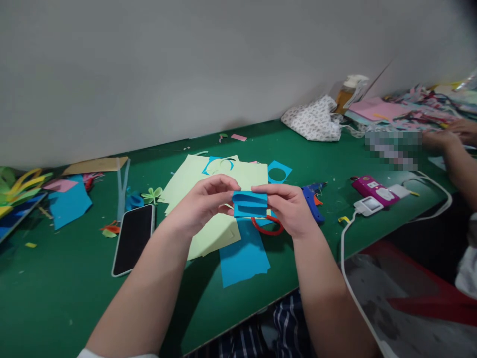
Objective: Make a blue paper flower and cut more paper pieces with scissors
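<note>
Between my hands is a small folded strip of blue paper (250,205), its layers stacked in pleats and seen edge-on. My left hand (204,204) pinches its left end, and my right hand (288,206) grips the right end with thumb and fingers. Beneath them lie pale green paper sheets (179,184) and a larger blue paper piece (244,258) with a ragged lower edge. Red-handled scissors (268,231) rest just below the right hand, mostly hidden. A blue glue gun (313,204) lies to the right of that hand.
A phone (134,241) lies left on the green table (74,293), near a pale green paper flower (152,195) and paper scraps. Rightward are a purple power bank (374,190) with a white cable (343,248), a patterned cloth bag (315,119), a bottle (346,94) and another person's arm (460,159).
</note>
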The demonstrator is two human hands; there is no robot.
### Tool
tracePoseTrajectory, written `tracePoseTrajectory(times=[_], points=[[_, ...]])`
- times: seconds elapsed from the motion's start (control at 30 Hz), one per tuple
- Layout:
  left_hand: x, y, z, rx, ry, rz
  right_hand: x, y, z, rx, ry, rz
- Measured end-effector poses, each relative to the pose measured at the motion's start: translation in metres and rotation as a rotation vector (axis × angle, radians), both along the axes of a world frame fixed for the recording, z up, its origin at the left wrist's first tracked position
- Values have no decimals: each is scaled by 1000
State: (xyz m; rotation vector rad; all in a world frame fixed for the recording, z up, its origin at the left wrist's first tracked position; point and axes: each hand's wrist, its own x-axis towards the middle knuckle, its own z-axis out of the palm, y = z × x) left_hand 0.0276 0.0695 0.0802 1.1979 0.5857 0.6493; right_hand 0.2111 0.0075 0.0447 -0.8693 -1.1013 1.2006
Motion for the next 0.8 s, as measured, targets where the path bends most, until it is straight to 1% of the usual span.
tracePoseTrajectory(times=[0.1, 0.17, 0.27, 0.37, 0.43, 0.5, 0.6, 0.67, 0.73, 0.8], points=[[-1, 0, -1, -54, -7, -10, 1, 0, 0, 0, 37, 54], [-2, 0, -1, -73, 2, -4, 2, 0, -1, 4, 50, 64], [-1, -1, 2, -86, 30, 7, 2, 1, 0, 32, 9, 22], [2, -3, 5, -72, 86, 21, 0, 1, 2, 58, -97, -56], [4, -5, 6, -9, 146, 41, 0, 1, 3, 68, -162, -98], [6, -6, 6, 86, 208, 91, 0, 1, 3, 69, -199, -107], [8, -8, 4, 239, 273, 197, 0, 0, 3, 51, -186, -77], [9, -9, 3, 349, 301, 245, 0, 1, 4, 41, -151, -62], [10, -11, 3, 447, 317, 264, -2, 1, 4, 39, -150, -85], [10, -13, 2, 514, 324, 261, -5, 2, 5, 32, -198, -140]])
